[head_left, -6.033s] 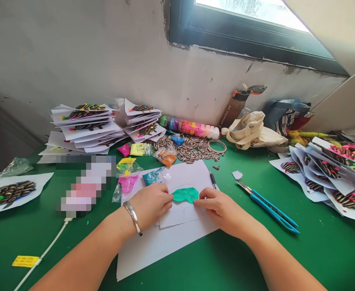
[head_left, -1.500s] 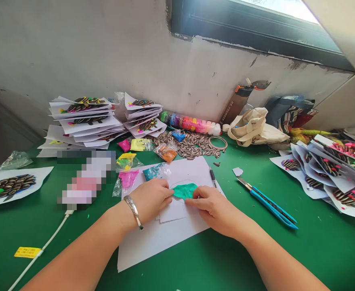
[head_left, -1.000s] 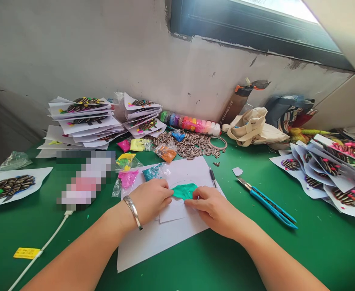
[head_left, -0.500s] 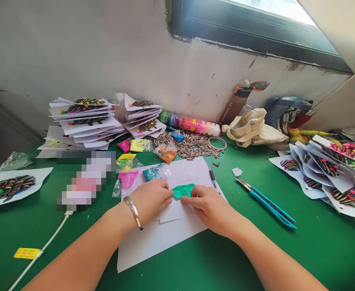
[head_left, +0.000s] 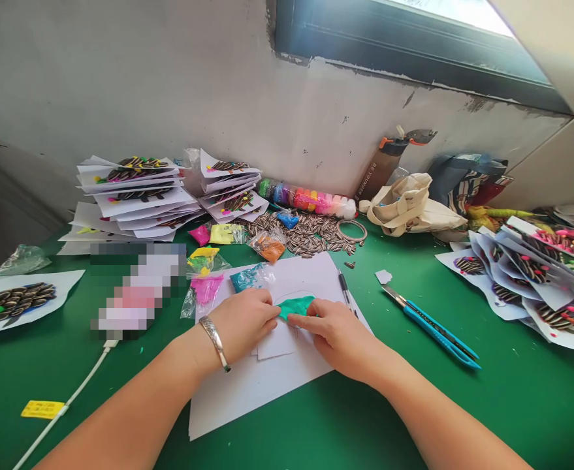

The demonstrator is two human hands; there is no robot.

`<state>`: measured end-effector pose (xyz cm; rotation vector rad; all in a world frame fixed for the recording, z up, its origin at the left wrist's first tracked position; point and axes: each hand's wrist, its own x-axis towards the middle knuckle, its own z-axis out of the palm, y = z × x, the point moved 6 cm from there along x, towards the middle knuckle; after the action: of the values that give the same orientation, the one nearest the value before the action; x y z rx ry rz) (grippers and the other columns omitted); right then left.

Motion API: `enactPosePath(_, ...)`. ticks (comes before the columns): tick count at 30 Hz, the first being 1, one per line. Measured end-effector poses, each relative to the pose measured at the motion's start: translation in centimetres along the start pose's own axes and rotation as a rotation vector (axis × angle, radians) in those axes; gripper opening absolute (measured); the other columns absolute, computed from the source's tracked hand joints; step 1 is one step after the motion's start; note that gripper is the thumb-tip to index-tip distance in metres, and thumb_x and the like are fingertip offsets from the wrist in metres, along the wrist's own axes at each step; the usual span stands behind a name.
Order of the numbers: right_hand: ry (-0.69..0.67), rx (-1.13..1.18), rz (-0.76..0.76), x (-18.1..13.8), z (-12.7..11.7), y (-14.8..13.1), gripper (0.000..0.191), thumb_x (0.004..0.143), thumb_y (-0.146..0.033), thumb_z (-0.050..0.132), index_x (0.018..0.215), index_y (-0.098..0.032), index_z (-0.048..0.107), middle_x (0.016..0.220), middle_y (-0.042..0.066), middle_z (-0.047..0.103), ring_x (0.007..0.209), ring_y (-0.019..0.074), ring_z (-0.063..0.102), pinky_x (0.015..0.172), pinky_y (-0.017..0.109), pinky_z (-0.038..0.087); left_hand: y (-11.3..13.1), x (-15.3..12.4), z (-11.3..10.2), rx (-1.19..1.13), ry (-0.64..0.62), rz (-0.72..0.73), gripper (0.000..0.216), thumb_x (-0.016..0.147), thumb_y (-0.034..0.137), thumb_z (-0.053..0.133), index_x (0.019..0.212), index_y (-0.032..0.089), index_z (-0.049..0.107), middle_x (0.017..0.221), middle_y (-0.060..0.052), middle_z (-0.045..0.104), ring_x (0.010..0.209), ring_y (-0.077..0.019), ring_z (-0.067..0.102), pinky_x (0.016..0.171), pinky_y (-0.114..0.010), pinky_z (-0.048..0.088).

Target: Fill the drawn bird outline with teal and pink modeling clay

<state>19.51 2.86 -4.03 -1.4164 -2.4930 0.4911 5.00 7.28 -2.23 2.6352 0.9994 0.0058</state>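
A flat patch of teal clay (head_left: 294, 304) lies on a small white sheet (head_left: 279, 338) that rests on larger white paper (head_left: 247, 391). My left hand (head_left: 244, 322) has its fingers curled, and their tips press the clay's left edge and the sheet. My right hand (head_left: 334, 335) lies over the clay's right part, fingers bent and pressing down on it. A pen (head_left: 344, 290) lies just beyond my right hand.
Small bags of coloured clay (head_left: 207, 287) and a heap of striped seeds (head_left: 311, 236) lie behind the paper. Stacks of seed-covered sheets (head_left: 134, 196) stand at the back left, more (head_left: 531, 274) at the right. Blue utility knives (head_left: 433, 329) lie to the right. A white cable (head_left: 66, 411) runs left.
My right hand has slid leftwards over the teal clay and now covers more of it. My left hand has stayed in place.
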Motion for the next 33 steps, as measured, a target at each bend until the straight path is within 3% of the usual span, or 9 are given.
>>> enactPosePath(9,-0.053,0.033,-0.04,-0.4,-0.6,-0.3,0.051,0.079,0.0,0.044,0.11,-0.036,0.065,0.089,0.003,0.055,0.08,0.017,0.049,0.07,0.03,0.036,0.2,0.0,-0.1,0.004,-0.02,-0.006,0.021,0.089,0.02,0.047,0.084,0.019,0.068,0.089,-0.006,0.061,0.083,-0.0196,0.057,0.067,-0.028,0.044)
enactPosePath(15,-0.02,0.157,0.008,-0.5,-0.5,0.5,0.059,0.078,0.001,0.042,0.125,-0.031,0.057,0.089,0.004,0.056,0.08,0.0166,0.051,0.069,0.027,0.041,0.2,0.0,-0.3,-0.006,-0.028,-0.011,0.022,0.09,0.02,0.047,0.082,0.018,0.067,0.087,-0.006,0.061,0.08,-0.0192,0.057,0.066,-0.029,0.043)
enactPosePath(24,-0.037,0.073,-0.074,-0.5,-0.9,-0.3,0.047,0.082,-0.002,0.045,0.11,-0.032,0.067,0.087,0.004,0.056,0.08,0.0166,0.051,0.069,0.028,0.039,0.2,0.0,0.0,0.026,-0.041,-0.013,0.022,0.09,0.021,0.046,0.085,0.019,0.067,0.09,-0.005,0.061,0.084,-0.02,0.057,0.066,-0.028,0.043)
enactPosePath(29,-0.017,0.215,-0.012,-0.7,-0.7,0.7,0.055,0.08,0.001,0.042,0.121,-0.03,0.06,0.094,0.005,0.058,0.086,0.0168,0.053,0.074,0.028,0.044,0.2,0.0,0.0,0.026,-0.051,-0.016,0.023,0.091,0.021,0.045,0.087,0.019,0.068,0.089,-0.005,0.061,0.083,-0.0196,0.057,0.067,-0.028,0.043)
enactPosePath(33,-0.014,0.117,-0.06,-0.5,-0.7,0.2,0.051,0.08,0.0,0.044,0.116,-0.03,0.064,0.089,0.005,0.057,0.082,0.0171,0.052,0.071,0.029,0.042,0.3,0.1,-0.2,0.027,-0.062,-0.02,0.023,0.091,0.021,0.045,0.085,0.019,0.067,0.09,-0.005,0.061,0.083,-0.0197,0.057,0.068,-0.029,0.043)
